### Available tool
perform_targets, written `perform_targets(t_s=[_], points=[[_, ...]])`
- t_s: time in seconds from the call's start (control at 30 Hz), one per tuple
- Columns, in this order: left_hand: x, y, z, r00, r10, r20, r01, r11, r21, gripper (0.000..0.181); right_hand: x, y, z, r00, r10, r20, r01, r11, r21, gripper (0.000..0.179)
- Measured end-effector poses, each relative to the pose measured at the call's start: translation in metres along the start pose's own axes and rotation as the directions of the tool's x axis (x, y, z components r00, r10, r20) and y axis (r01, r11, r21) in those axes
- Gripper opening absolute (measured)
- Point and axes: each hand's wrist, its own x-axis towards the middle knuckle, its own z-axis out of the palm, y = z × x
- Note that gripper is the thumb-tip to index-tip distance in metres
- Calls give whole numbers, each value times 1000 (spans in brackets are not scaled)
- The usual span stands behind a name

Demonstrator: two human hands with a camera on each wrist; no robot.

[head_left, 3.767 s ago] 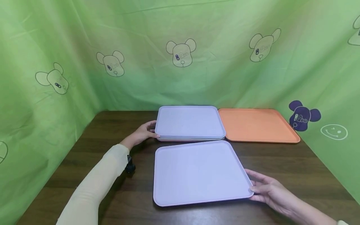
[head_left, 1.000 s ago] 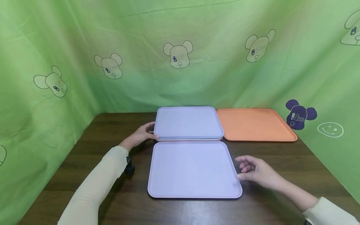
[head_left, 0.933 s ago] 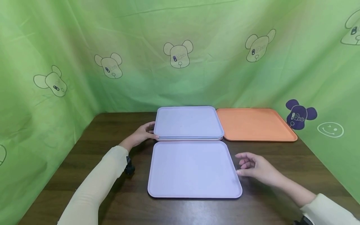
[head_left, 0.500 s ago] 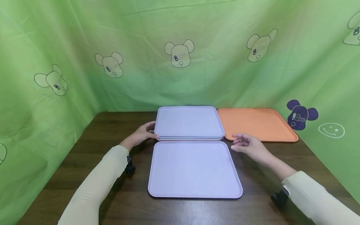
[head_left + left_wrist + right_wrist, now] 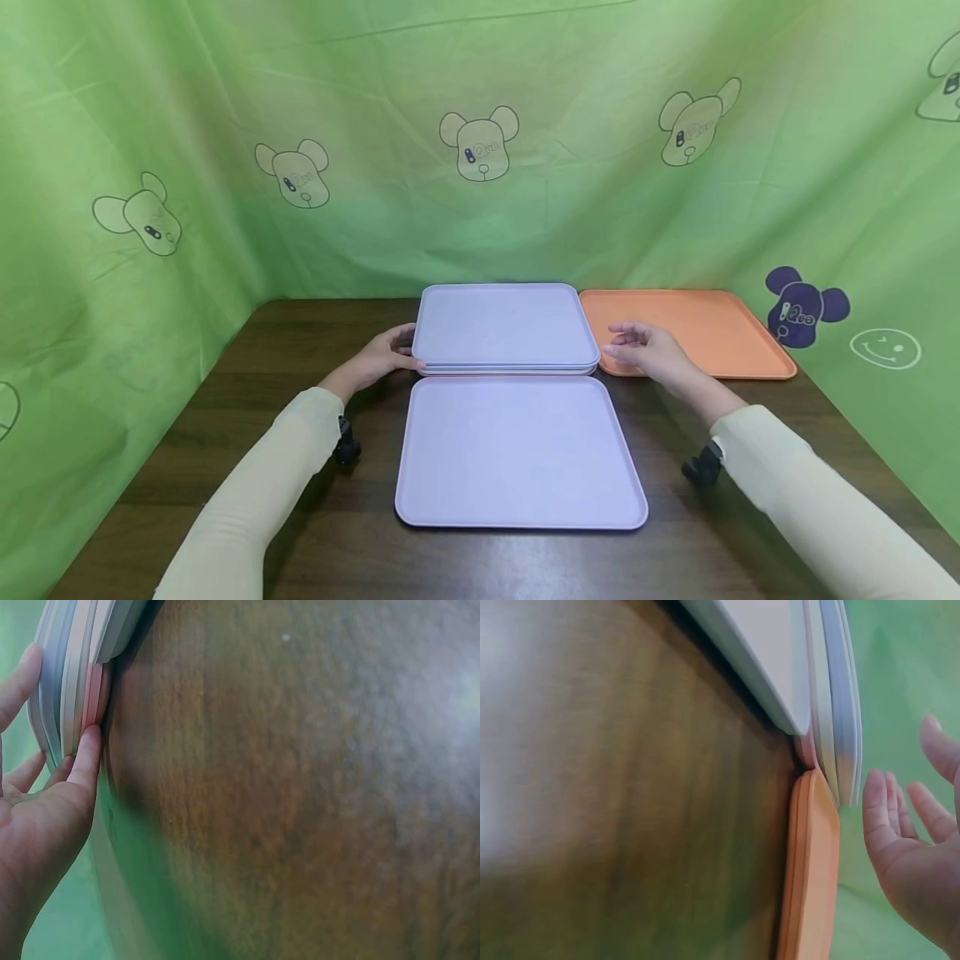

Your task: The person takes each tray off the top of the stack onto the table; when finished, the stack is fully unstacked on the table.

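Observation:
A stack of several trays [image 5: 506,325], its top one pale lavender, stands at the back middle of the table. The edges of the trays [image 5: 54,697] in the left wrist view show blue, cream and red layers. My left hand [image 5: 378,358] touches the stack's left side, fingers nearly straight against the edges. Another lavender tray [image 5: 521,454] lies flat just in front of the stack. Beside the stack's right edge, my right hand [image 5: 648,354] hovers above the orange tray [image 5: 712,333], fingers loosely bent, holding nothing. In the right wrist view this hand [image 5: 922,870] is apart from the trays.
In the right wrist view the orange trays [image 5: 806,862] show layered edges, so more than one lies there. A green curtain [image 5: 480,225] with printed bear heads hangs close behind and on both sides of the dark wooden table [image 5: 315,533].
Earlier my right hand held the front lavender tray at its right edge, askew. The tray now lies straight, released, and that hand has moved away and left to the stack. My left hand stays put.

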Motion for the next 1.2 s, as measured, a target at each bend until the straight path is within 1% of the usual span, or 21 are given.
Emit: perform_targets(t_s=[0.17,0.33,0.5,0.6,0.7,1.0,1.2], points=[[1,0,0,1000,1,-5,-1,1000,-1,86,14,-5,3,999,51,11,-51,999,-14,59],[2,-3,0,1000,-3,-8,3,1000,9,86,28,2,7,998,69,-6,-69,997,-37,55],[0,-2,2,1000,-14,-15,14,1000,19,86,36,9,11,994,113,-6,-113,994,-2,56],[-1,-2,3,1000,-18,-18,18,1000,19,86,39,12,15,987,159,12,-159,986,51,57],[-2,-2,4,1000,-21,-21,21,1000,18,86,41,15,18,980,200,7,-200,977,79,57],[-3,-1,4,1000,-5,-26,5,1000,6,86,47,18,23,974,216,-68,-216,976,17,55],[-2,-2,4,1000,13,-19,-13,1000,9,85,48,17,26,975,186,-122,-193,980,-47,51]])
